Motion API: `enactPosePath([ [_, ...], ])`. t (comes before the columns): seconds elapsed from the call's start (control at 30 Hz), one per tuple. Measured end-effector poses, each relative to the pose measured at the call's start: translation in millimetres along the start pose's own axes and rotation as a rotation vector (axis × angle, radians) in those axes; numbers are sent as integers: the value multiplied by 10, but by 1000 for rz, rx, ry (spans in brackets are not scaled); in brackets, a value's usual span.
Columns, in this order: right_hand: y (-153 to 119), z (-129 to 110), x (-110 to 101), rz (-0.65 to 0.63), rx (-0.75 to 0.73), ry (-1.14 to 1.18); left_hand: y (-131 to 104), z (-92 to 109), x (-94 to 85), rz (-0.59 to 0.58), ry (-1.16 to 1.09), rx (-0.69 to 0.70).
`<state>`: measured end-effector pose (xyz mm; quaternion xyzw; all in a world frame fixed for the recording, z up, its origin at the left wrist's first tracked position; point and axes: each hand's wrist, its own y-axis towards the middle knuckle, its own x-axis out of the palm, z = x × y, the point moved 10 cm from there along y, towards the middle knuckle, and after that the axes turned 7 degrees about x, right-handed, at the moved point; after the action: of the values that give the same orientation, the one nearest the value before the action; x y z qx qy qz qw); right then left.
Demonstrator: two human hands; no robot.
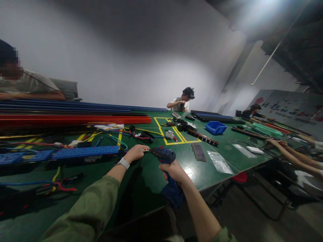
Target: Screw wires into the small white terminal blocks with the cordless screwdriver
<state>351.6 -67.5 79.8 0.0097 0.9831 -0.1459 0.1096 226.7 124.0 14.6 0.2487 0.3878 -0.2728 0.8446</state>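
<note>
My right hand (174, 170) is wrapped round the grip of a blue cordless drill (165, 154), whose nose points left. Between the fingers of my left hand (134, 153) is a small white and orange part (145, 149), too small to name more closely. The drill's tip is close to this part; whether they touch I cannot tell. Left of my hands lies a long blue socket strip (85, 152) with coloured wires around it. A small white component (170, 135) lies on the table beyond the drill.
Long red profiles (75, 120) and blue profiles lie at the back left of the green table (151, 174). Toward the right are a blue bin (215, 127), a plastic bag (219, 162) and a green tray (267, 129). Other people sit around the table.
</note>
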Motion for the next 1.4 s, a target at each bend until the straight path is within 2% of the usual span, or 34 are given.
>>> enactPosePath([
  [0.4,-47,-25,-17,27,31,-24,-15,14,-11,3,-27,0],
  [0.77,-2,-32,4,6,-22,-16,9,-33,4,24,0,27],
  [1.0,-18,0,-11,23,27,-31,-3,9,19,2,-20,66],
  [1.4,-30,-34,2,20,10,-4,12,-28,11,3,-12,24],
])
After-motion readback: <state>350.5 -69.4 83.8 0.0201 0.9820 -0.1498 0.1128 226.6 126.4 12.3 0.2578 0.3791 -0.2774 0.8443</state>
